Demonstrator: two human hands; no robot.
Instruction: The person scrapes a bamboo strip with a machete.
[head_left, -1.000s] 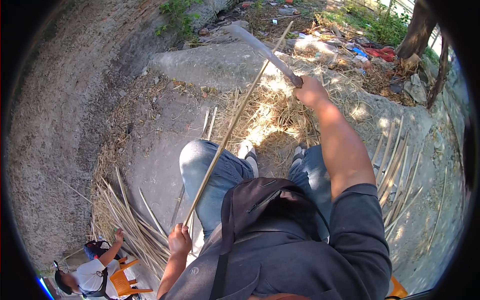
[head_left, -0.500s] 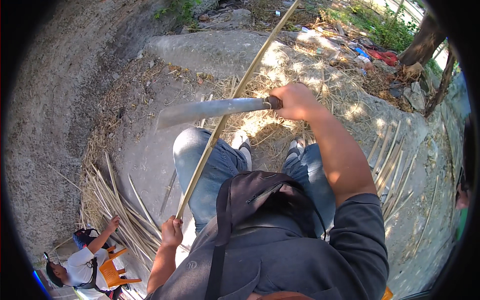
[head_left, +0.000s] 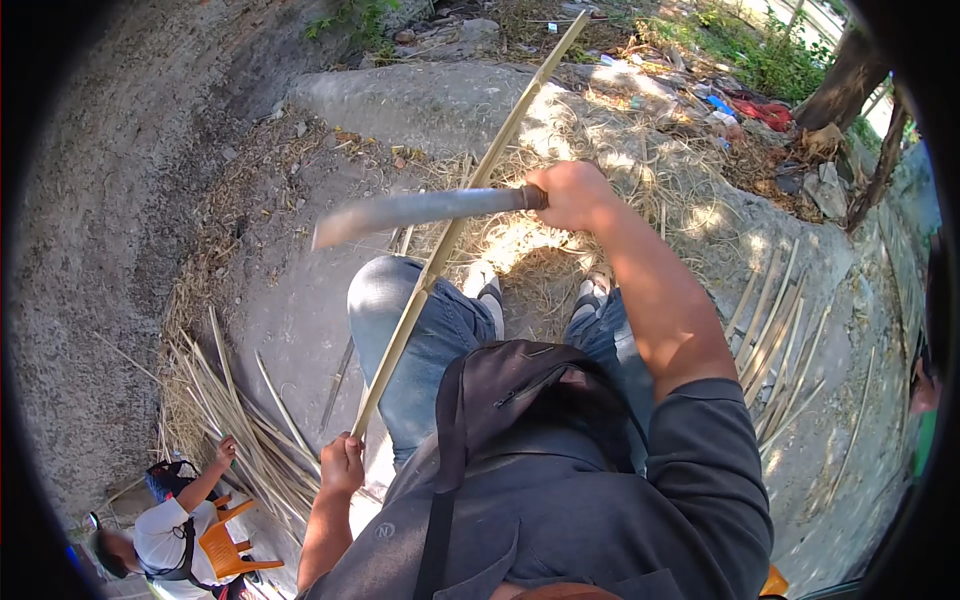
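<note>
- In the head view, have swung the broad-bladed knife round since a second ago, from pointing up and away to lying nearly level, blade toward the left; since half a second ago, have shifted it only slightly and brought the upper tip of the long pale strip back into view.
- Clench the right hand around the knife's handle.
- Grasp the strip's lower end in the closed left hand, beside the left thigh.
- Hold the strip aslant, up past the left knee and on beyond the right hand; cross it with the blade, but cannot tell touching from passing just over it.
- See a small step in the strip's edge, a little below the blade.
- Have a black bag across the lap, in the way of seeing parts of both legs.
- Find dry shavings strewn around and beyond the footwear.
- See a loose pile of strips at the left, near the left forearm, with a co-worker's hand close to it and an orange chair below.
- See another bundle of strips on the ground at the right.
- Farther off, see a stone ledge, scattered litter with a red cloth, and a tree trunk.
</note>
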